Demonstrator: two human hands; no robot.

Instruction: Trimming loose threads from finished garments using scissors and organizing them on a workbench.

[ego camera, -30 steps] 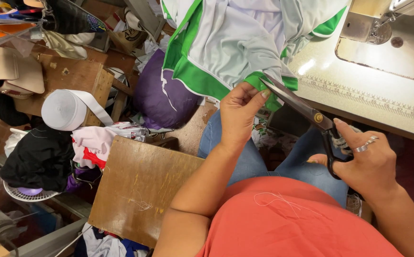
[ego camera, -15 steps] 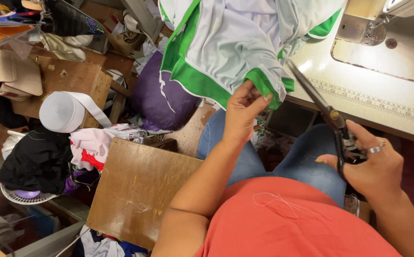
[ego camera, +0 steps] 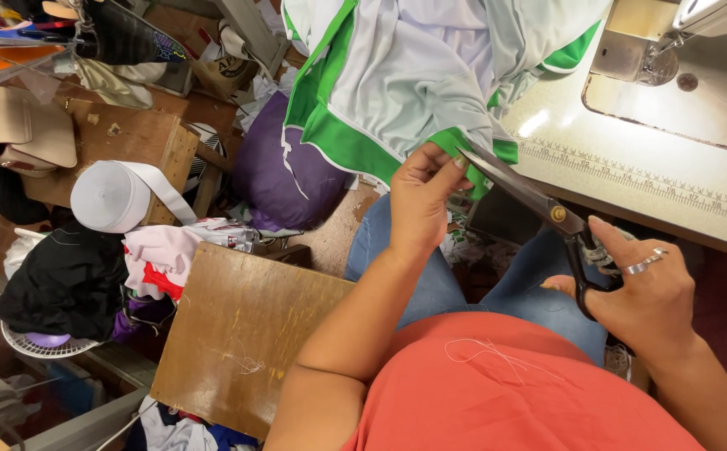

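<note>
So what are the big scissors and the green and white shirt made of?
The scissors look like metal: dark shiny blades, black handles. The shirt looks like thin, smooth, slightly shiny cloth that drapes in soft folds, maybe a sporty synthetic; hard to say.

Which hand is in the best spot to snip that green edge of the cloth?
Probably the right hand. It already holds the scissors, whose blades point at the green edge of the cloth. The left hand has no tool; its fingers pinch that edge and hold it.
</note>
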